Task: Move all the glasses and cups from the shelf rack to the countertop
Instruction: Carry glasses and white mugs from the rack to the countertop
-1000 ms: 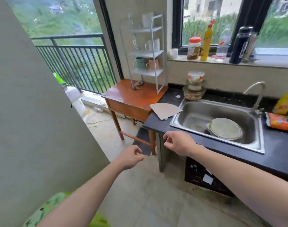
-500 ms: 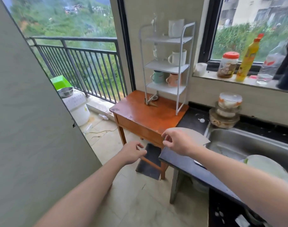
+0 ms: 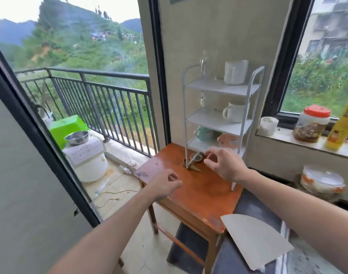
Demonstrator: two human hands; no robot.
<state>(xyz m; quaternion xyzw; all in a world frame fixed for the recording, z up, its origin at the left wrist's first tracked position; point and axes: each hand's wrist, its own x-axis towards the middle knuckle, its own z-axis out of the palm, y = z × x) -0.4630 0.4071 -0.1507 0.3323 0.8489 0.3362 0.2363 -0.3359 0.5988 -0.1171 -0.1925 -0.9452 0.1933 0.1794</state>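
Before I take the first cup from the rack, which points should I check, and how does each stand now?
1. Hands free: left hand and right hand hold nothing: ok.
2. White ceramic mug and its neighbours upright on the white three-shelf metal rack: ok.
3. Peach ceramic mug on the bottom shelf, nearest the right hand, unobstructed: ok.
4. Black countertop has bare room beside the pale paper sheet: ok.
5. Clear glass mug on the middle shelf empty: cannot tell.
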